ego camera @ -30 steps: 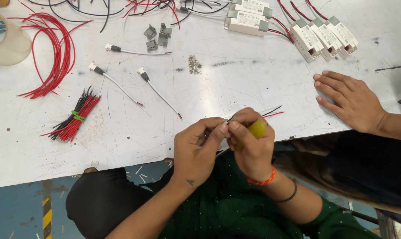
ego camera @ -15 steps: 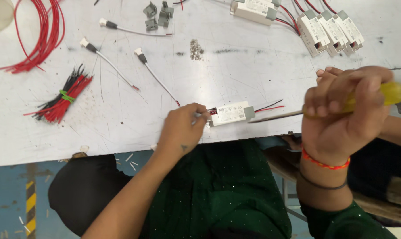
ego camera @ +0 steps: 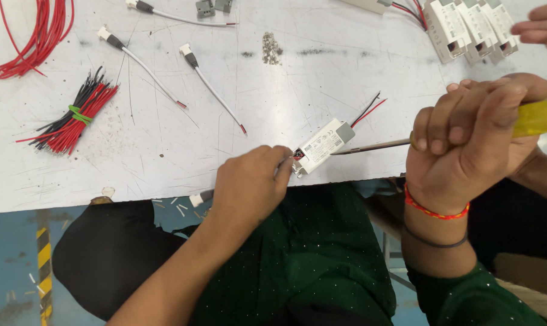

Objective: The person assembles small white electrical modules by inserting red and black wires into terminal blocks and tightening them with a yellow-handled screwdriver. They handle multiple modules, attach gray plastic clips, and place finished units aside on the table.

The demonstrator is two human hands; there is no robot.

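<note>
L hand (ego camera: 252,181) pinches white box (ego camera: 323,145) on worktop (ego camera: 273,90); R hand (ego camera: 475,136) fist-grips yellow screwdriver (ego camera: 536,118), tip at box

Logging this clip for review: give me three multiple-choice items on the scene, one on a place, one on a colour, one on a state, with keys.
1. Where does the white module lie?
A. at the table's near edge
B. on the floor
C. on the red wire coil

2. What colour is the screwdriver handle?
A. blue
B. yellow
C. black

3. What is the right hand doing?
A. lying flat on the table
B. hanging empty in the air
C. gripping the screwdriver

Answers:
1 A: the module sits on the table just above its near edge, with the left hand at its end.
2 B: a translucent yellow handle shows past the closed fingers.
3 C: the fingers wrap the handle, and the metal shaft points toward the module.
</note>
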